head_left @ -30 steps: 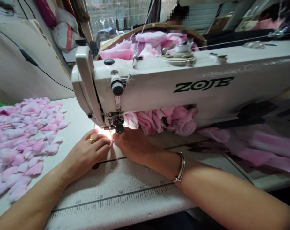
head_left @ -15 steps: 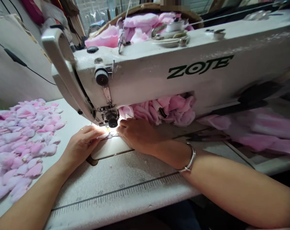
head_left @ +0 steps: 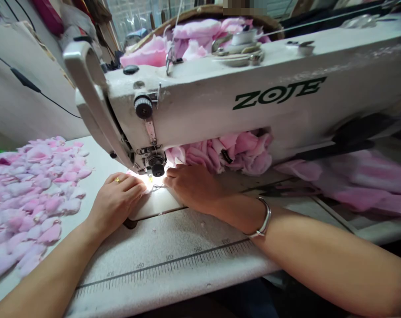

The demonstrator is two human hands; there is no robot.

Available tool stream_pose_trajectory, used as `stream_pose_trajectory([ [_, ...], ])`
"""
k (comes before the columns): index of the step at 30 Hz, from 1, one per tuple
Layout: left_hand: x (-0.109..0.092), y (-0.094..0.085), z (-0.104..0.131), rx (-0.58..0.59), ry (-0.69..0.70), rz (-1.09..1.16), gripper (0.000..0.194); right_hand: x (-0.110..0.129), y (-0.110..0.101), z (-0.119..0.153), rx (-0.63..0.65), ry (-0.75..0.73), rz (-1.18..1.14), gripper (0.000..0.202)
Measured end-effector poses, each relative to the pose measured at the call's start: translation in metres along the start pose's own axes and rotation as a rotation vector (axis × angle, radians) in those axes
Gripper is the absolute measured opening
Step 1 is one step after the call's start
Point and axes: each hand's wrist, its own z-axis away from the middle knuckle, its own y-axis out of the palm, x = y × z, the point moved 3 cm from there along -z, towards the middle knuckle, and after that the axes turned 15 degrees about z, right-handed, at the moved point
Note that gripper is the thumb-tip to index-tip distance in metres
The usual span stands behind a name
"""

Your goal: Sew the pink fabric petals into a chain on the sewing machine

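Observation:
A white sewing machine (head_left: pixel 193 104) fills the middle, its lamp glaring over the needle area (head_left: pixel 158 180). My left hand (head_left: pixel 119 198), with a ring on one finger, lies palm down left of the needle. Its fingers press together on a piece of pink fabric (head_left: pixel 136 174), mostly hidden by hand and glare. On the needle's right, my right hand (head_left: pixel 193 185) has its fingers curled close to the presser foot. Whatever they pinch is hidden. Behind that hand, ruffled pink fabric (head_left: pixel 253 152) is bunched under the machine arm.
Many small pink and white fabric pieces (head_left: pixel 35 198) cover the table's left side. More pink fabric (head_left: pixel 362 176) lies at the right, near dark scissors-like handles (head_left: pixel 279 187). A basket (head_left: pixel 276 30) of pink fabric stands behind the machine. A printed ruler (head_left: pixel 154 265) runs along the front edge.
My left hand has rolled flatter, palm down, so its ring shows more. The pale fabric edge at its fingertips is now covered. My right hand stays almost in place; the view has shifted slightly.

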Motion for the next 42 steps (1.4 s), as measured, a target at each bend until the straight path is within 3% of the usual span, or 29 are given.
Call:
stream_pose_trajectory([
  [5,-0.008,-0.002,-0.001,0.094,0.075,0.053,0.019,-0.001,0.001,0.0,0.009,-0.009,0.025,0.009],
  [14,-0.011,0.004,0.002,0.067,-0.007,0.158,0.017,-0.004,0.005,0.0,-0.066,-0.007,0.091,0.012],
  [24,-0.015,0.01,0.006,0.215,-0.125,0.195,0.025,0.002,0.009,-0.001,-0.033,-0.054,0.102,0.013],
  [27,-0.013,0.011,0.005,0.177,-0.118,0.176,0.023,0.001,0.01,-0.003,-0.046,-0.013,0.098,0.014],
  [33,-0.007,0.006,0.001,-0.007,-0.116,0.149,0.025,-0.007,0.012,-0.002,-0.013,0.028,0.044,0.013],
  [42,-0.001,0.004,-0.005,-0.093,-0.203,0.168,0.024,0.0,0.008,-0.001,-0.034,-0.036,0.02,0.007],
])
